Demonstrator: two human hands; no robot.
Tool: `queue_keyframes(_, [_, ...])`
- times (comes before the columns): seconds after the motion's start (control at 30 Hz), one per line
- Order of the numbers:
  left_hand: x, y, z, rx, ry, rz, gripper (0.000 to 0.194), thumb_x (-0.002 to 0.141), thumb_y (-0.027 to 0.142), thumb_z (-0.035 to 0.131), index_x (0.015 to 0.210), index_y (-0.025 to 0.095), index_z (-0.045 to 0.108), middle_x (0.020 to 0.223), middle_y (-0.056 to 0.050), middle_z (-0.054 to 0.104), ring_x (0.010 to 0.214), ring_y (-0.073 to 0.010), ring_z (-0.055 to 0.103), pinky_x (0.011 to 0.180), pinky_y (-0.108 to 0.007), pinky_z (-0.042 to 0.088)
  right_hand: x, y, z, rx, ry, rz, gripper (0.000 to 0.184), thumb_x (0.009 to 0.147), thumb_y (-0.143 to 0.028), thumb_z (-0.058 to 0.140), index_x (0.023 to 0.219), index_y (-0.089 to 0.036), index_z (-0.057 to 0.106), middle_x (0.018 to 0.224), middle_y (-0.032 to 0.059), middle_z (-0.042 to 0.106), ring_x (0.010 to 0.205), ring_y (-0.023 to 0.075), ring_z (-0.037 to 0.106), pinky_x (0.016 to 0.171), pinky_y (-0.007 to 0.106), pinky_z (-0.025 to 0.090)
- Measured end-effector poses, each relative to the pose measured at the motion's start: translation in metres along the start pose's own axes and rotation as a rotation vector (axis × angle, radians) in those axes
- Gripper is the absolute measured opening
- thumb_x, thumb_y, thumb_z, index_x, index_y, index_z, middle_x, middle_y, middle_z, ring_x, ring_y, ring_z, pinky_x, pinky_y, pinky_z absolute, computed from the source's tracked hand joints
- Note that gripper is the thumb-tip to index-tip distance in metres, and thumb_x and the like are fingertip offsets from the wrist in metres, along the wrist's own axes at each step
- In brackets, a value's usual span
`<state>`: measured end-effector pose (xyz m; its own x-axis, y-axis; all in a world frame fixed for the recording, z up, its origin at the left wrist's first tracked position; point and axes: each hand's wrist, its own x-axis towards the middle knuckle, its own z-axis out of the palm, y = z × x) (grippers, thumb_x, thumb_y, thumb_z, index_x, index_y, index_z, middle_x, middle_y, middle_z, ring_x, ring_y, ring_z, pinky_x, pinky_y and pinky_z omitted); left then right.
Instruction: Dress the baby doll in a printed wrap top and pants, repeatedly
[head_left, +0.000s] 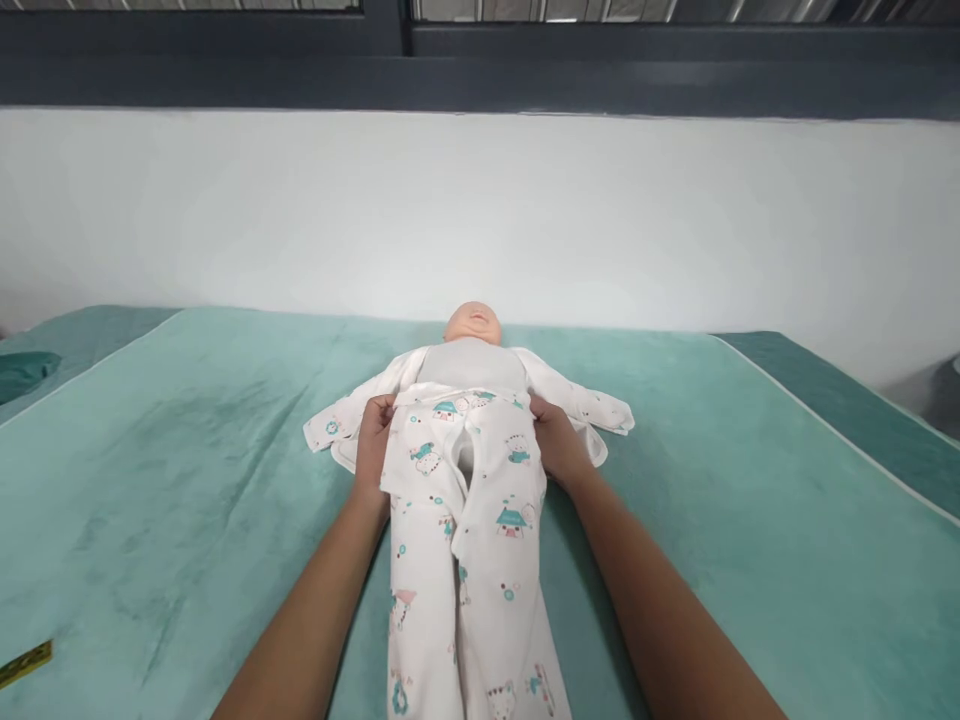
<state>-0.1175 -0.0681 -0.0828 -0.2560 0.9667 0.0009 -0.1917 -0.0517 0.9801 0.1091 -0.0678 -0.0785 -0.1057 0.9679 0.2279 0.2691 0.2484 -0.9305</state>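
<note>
A baby doll [472, 325] lies on its back on a teal blanket [187, 450], head toward the wall. It wears an open white printed top [577, 405] spread out to both sides. White printed trousers [469, 520] cover its legs up to the waist. My left hand [373, 445] grips the trousers' waistband at the doll's left-side hip in view, fingers curled over the fabric. My right hand [556, 440] holds the waistband on the other side, fingers pressed into the cloth. The doll's grey torso [471, 365] shows above the waistband.
A white wall [480, 210] rises behind the bed under a dark window frame [480, 60]. A yellow strip [26, 662] lies at the near left edge. A dark green cloth [26, 372] sits at far left. The mattress edge [847, 430] drops off on the right.
</note>
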Motion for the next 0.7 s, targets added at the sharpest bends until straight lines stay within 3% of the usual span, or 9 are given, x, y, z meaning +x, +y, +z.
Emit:
queue_keyframes(0.1, [0.007, -0.005, 0.005, 0.013, 0.018, -0.014, 0.026, 0.066, 0.031, 0.067, 0.084, 0.022, 0.05, 0.068, 0.005, 0.052, 0.06, -0.0116, 0.046, 0.057, -0.023, 0.038, 0.0, 0.003, -0.001, -0.139, 0.126, -0.068, 0.018, 0.08, -0.029, 0.053, 0.083, -0.017, 0.067, 0.09, 0.0084, 0.07, 0.09, 0.0246, 0.061, 0.085, 0.038, 0.049])
queue_keyframes(0.2, [0.008, -0.009, 0.011, 0.045, 0.002, 0.023, 0.021, 0.074, 0.032, 0.061, 0.088, 0.022, 0.049, 0.069, 0.005, 0.053, 0.059, -0.0119, 0.047, 0.056, -0.023, 0.039, -0.001, 0.008, 0.0, -0.176, 0.273, -0.051, 0.032, 0.08, -0.025, 0.053, 0.11, -0.016, 0.061, 0.107, 0.012, 0.066, 0.098, 0.0257, 0.06, 0.088, 0.04, 0.049])
queue_keyframes(0.27, [0.008, -0.01, 0.012, 0.125, -0.015, 0.138, 0.019, 0.077, 0.03, 0.059, 0.092, 0.021, 0.051, 0.079, 0.002, 0.057, 0.069, -0.014, 0.054, 0.065, -0.026, 0.044, -0.001, 0.011, -0.001, -0.238, 0.321, -0.097, 0.046, 0.082, -0.023, 0.051, 0.128, -0.017, 0.052, 0.122, 0.0137, 0.06, 0.109, 0.026, 0.057, 0.093, 0.041, 0.047])
queue_keyframes(0.37, [0.01, -0.006, 0.01, 0.309, -0.082, 0.381, 0.023, 0.082, 0.03, 0.055, 0.102, 0.021, 0.057, 0.106, -0.005, 0.063, 0.099, -0.0192, 0.059, 0.087, -0.032, 0.045, -0.001, 0.014, -0.003, -0.406, 0.276, -0.277, 0.049, 0.084, -0.021, 0.051, 0.134, -0.022, 0.049, 0.136, 0.0123, 0.052, 0.124, 0.0259, 0.049, 0.103, 0.042, 0.042])
queue_keyframes(0.43, [0.015, -0.001, 0.008, 0.445, -0.165, 0.458, 0.028, 0.085, 0.031, 0.049, 0.11, 0.021, 0.059, 0.117, -0.007, 0.063, 0.109, -0.0216, 0.057, 0.094, -0.034, 0.043, 0.001, 0.016, -0.006, -0.514, 0.242, -0.36, 0.049, 0.084, -0.021, 0.052, 0.133, -0.023, 0.051, 0.136, 0.0115, 0.053, 0.127, 0.0268, 0.047, 0.106, 0.044, 0.039])
queue_keyframes(0.6, [0.036, 0.016, 0.01, 0.692, -0.246, 0.395, 0.026, 0.087, 0.034, 0.045, 0.102, 0.021, 0.063, 0.098, -0.003, 0.069, 0.09, -0.0217, 0.061, 0.084, -0.034, 0.044, 0.008, 0.015, -0.015, -0.574, 0.181, -0.345, 0.044, 0.08, -0.021, 0.054, 0.123, -0.022, 0.06, 0.123, 0.0098, 0.065, 0.121, 0.0291, 0.052, 0.1, 0.045, 0.044])
queue_keyframes(0.7, [0.048, 0.02, 0.017, 0.639, -0.209, 0.331, 0.023, 0.084, 0.033, 0.047, 0.092, 0.02, 0.065, 0.087, -0.001, 0.069, 0.082, -0.02, 0.06, 0.075, -0.03, 0.044, 0.02, 0.01, -0.023, -0.481, 0.133, -0.232, 0.038, 0.075, -0.021, 0.055, 0.111, -0.022, 0.067, 0.113, 0.0066, 0.07, 0.104, 0.0278, 0.062, 0.091, 0.041, 0.047])
